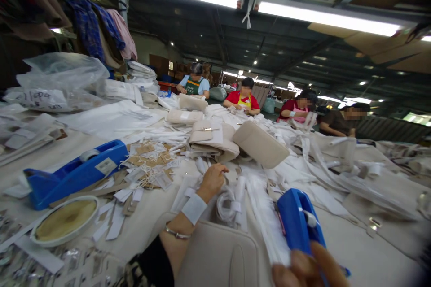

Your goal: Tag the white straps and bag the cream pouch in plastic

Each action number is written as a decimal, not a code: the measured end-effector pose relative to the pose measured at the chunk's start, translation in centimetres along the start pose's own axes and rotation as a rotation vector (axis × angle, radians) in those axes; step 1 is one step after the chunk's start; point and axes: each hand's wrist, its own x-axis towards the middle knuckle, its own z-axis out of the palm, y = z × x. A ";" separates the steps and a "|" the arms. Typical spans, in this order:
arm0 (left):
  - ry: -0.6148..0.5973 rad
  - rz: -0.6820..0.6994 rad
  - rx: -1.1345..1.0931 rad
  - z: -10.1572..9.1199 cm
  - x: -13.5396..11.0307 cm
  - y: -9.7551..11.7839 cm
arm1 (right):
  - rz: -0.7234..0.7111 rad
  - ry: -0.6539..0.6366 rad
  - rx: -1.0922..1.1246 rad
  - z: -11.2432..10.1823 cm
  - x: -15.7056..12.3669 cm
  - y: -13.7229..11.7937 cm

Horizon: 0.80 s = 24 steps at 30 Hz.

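Note:
My left hand [213, 181] reaches over the pile, a pale band round its wrist. Its fingers are curled among beige and white pieces; whatever they grip is hidden. Beneath that forearm lies a beige bag [215, 251] with a smooth surface. My right hand [308, 267], blurred at the bottom edge, is close to a blue tape dispenser [292, 215]; I cannot tell whether it holds anything. Between the hands are a clear coiled strap [226, 208] and a strip of white wrapping [262, 215]. Past my left hand rest a beige bag with a clasp [204, 134] and a beige flap-shaped piece [261, 143].
On the left stand another blue tape dispenser [77, 170], a round dish with a yellowish pad [65, 222] and a heap of strung tags [148, 166]. Plastic-wrapped stacks [60, 83] lie behind. Several people work across the table. More beige bags [380, 219] lie at right.

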 end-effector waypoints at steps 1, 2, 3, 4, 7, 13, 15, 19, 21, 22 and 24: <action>-0.003 -0.004 -0.007 0.0 0.1 0.0 | -0.011 0.017 0.027 0.7 -1.0 1.0; -0.004 -0.010 -0.014 0.0 0.2 -0.1 | -0.024 0.034 0.054 1.4 -1.9 1.7; -0.005 -0.015 -0.020 0.0 0.3 -0.2 | -0.039 0.049 0.080 2.0 -2.6 2.2; -0.004 -0.021 -0.026 0.1 0.4 -0.2 | -0.052 0.058 0.103 2.6 -3.1 2.4; 0.003 -0.035 -0.044 0.1 0.6 -0.4 | -0.074 0.068 0.144 3.5 -3.6 2.2; 0.017 -0.047 -0.081 -0.2 0.6 -0.2 | -0.079 0.085 0.116 2.7 -3.5 1.6; 0.019 -0.050 -0.086 -0.2 0.6 -0.1 | -0.063 0.081 0.119 2.3 -3.6 1.6; 0.020 -0.052 -0.090 -0.2 0.7 0.0 | -0.032 0.080 0.170 2.2 -4.0 1.6; 0.022 -0.055 -0.090 -0.3 0.8 0.0 | -0.022 0.083 0.211 2.3 -4.4 1.4; 0.021 -0.057 -0.090 -0.3 0.8 0.0 | -0.016 0.083 0.237 2.4 -4.7 1.2; 0.016 -0.062 -0.091 -0.3 0.9 -0.1 | 0.005 0.090 0.294 2.3 -5.6 0.8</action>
